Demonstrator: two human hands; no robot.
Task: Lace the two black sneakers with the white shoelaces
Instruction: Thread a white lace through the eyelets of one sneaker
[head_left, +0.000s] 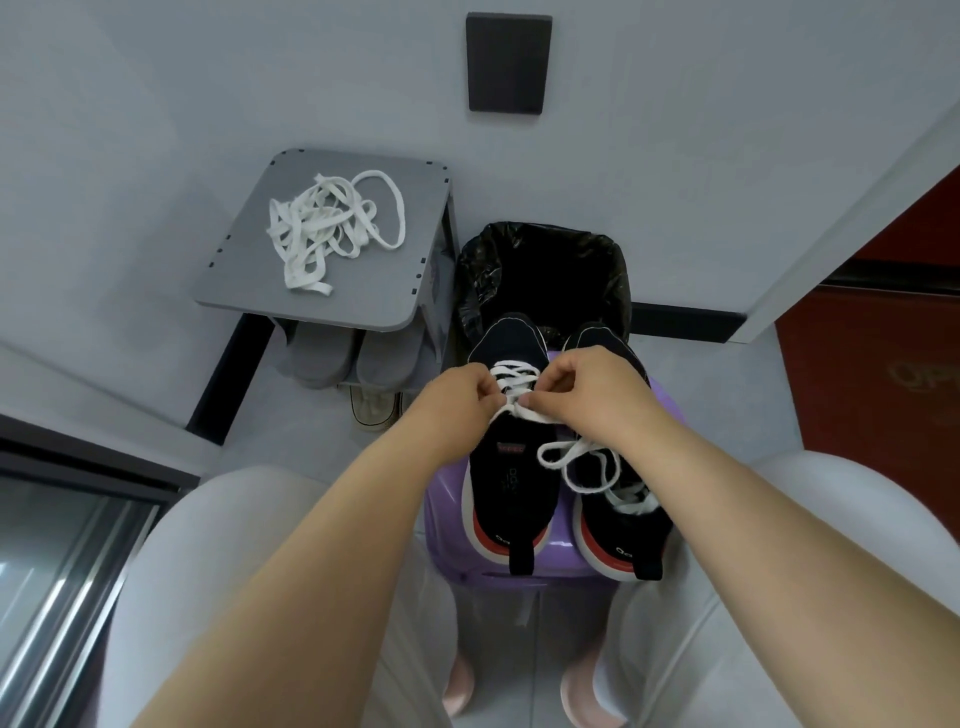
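Note:
Two black sneakers stand side by side, toes away from me, on a purple stool (447, 512). The left sneaker (506, 483) carries a white shoelace (511, 375) crossed through its upper eyelets. My left hand (460, 397) and my right hand (584, 387) meet over its tongue, each pinching a strand of that lace. The lace's loose ends (576, 457) trail over the right sneaker (623, 525), which my right forearm partly hides. A second white shoelace (332, 223) lies tangled on the grey shelf top (363, 291) at the upper left.
A bin lined with a black bag (545, 270) stands just beyond the sneakers' toes. Grey slippers (358, 358) sit under the grey shelf. My knees in light trousers flank the stool. A wall rises behind; a red panel (878, 364) is at the right.

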